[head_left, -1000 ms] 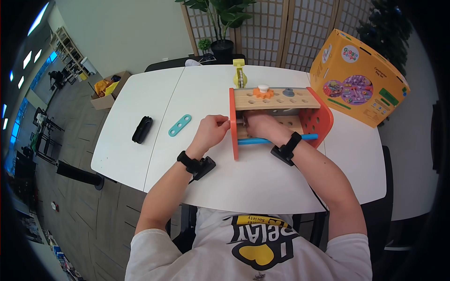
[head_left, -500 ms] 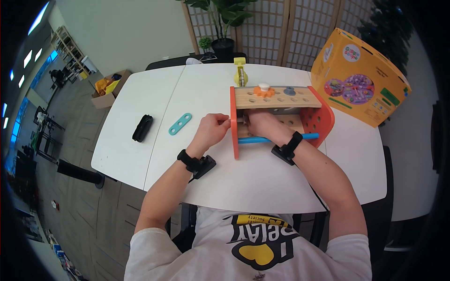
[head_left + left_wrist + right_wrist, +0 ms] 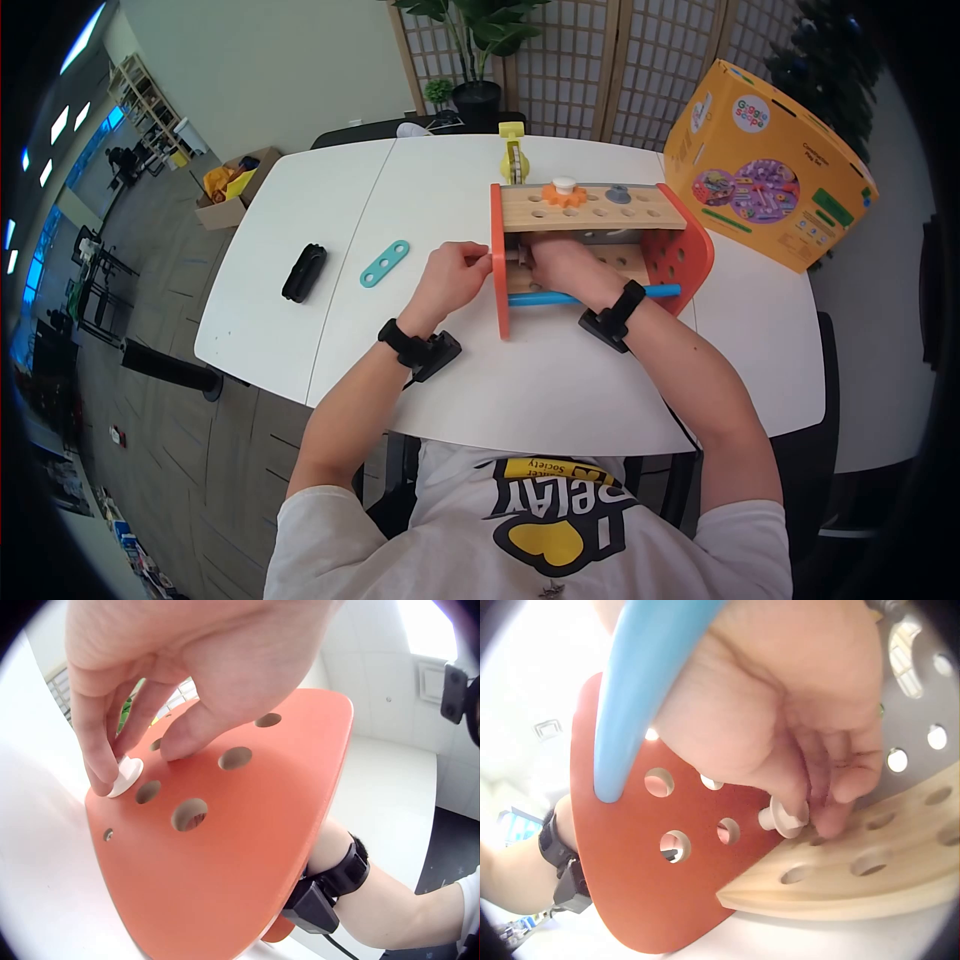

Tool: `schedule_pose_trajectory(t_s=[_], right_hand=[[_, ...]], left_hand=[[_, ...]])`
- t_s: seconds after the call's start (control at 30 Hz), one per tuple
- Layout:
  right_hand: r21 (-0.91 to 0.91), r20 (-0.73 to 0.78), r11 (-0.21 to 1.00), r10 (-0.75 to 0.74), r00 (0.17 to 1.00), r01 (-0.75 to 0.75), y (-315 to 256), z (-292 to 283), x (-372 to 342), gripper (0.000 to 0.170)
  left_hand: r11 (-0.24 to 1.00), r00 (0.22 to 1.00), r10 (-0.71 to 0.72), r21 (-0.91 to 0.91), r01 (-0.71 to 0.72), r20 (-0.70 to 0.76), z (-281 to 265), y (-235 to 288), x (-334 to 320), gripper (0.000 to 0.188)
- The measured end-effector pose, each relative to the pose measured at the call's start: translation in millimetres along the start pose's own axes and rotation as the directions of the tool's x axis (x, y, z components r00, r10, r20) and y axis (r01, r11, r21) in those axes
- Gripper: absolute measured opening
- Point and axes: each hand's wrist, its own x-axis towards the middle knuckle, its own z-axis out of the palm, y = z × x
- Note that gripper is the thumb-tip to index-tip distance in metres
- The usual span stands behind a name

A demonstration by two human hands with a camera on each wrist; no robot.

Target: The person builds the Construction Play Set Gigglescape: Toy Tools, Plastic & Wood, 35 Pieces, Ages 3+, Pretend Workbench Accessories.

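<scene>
The left hand (image 3: pixel 455 280) is at the outer face of the red side panel (image 3: pixel 217 877) of a toy workbench. In the left wrist view its curled fingers hold the edge of a white bolt head (image 3: pixel 129 776) there, and the thumb tip rests near a hole. Inside the workbench, behind the same panel, the right hand (image 3: pixel 565 268) pinches a white flanged nut (image 3: pixel 787 819) between thumb and fingers. A short white shaft shows between nut and panel. The holed wooden shelf (image 3: pixel 840 877) lies right below the right fingertips.
A blue rod (image 3: pixel 545 299) crosses the workbench front under the right wrist. Its top board (image 3: pixel 590 218) carries an orange gear (image 3: pixel 564 196) and a grey piece (image 3: pixel 618 194). A teal strip (image 3: pixel 385 264) and black case (image 3: pixel 304 273) lie left; a yellow box (image 3: pixel 770 165) stands right.
Both hands stay in the same places on the two sides of the red panel. The right fingers shift only very slightly at the nut.
</scene>
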Motion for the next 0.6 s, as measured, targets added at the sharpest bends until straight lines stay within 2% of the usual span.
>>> schedule_pose_trajectory(t_s=[0.17, 0.27, 0.37, 0.47, 0.6], right_hand=[[-0.049, 0.087, 0.995, 0.089, 0.992, -0.085, -12.9, -9.3, -0.8, 0.032], [-0.005, 0.004, 0.998, 0.067, 0.998, -0.067, -12.3, -6.9, -4.0, 0.034], [0.020, -0.057, 1.000, -0.016, 0.998, 0.017, -11.0, -9.8, -8.9, 0.037], [0.052, -0.014, 0.999, -0.008, 1.000, 0.009, -6.3, -6.2, -2.1, 0.041], [-0.020, -0.012, 1.000, -0.007, 1.000, 0.007, -3.7, -3.5, -1.1, 0.033]], left_hand=[[1.000, 1.000, 0.006, -0.005, -0.006, 0.003, 0.4, -2.8, 1.9, 0.037], [1.000, 1.000, 0.009, -0.012, -0.009, 0.010, -0.3, -2.9, 1.8, 0.037], [1.000, 1.000, 0.026, -0.014, -0.025, 0.010, 1.3, -8.6, 4.3, 0.037], [0.999, 1.000, 0.027, -0.023, -0.027, 0.012, 2.2, -9.8, 4.7, 0.038], [1.000, 1.000, 0.016, -0.009, -0.016, 0.014, 0.8, -5.4, 3.1, 0.038]])
